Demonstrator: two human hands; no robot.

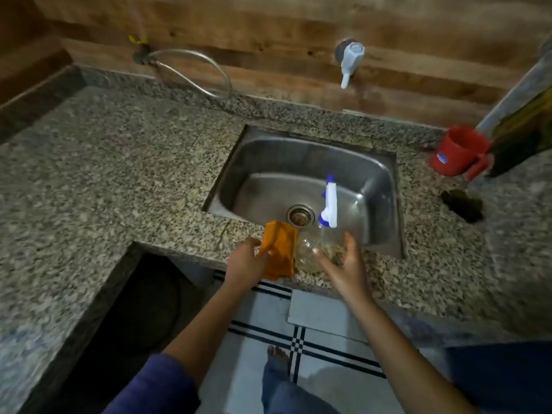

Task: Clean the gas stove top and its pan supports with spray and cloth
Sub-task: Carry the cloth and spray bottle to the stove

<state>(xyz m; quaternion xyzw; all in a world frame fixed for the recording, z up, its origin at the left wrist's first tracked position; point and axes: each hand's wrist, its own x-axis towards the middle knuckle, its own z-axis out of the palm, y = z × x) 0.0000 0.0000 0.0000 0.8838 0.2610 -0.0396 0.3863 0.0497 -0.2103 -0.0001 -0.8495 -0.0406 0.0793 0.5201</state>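
Note:
An orange cloth (280, 246) lies on the granite counter's front edge, just before the steel sink (385, 180). My left hand (246, 261) has its fingers closed on the cloth's left side. Right of the cloth stands a clear spray bottle (313, 249) with a white and blue trigger head (330, 204). My right hand (346, 264) cups the bottle's right side with the fingers spread; the palm touches it. No gas stove shows in this view.
The granite counter (104, 174) wraps in an L to the left. A red mug (454, 150) and a dark scrubber (463, 204) sit right of the sink. On the wooden wall are a white tap (351, 61) and a hose (191, 73). My bare foot (276, 354) stands on tiled floor.

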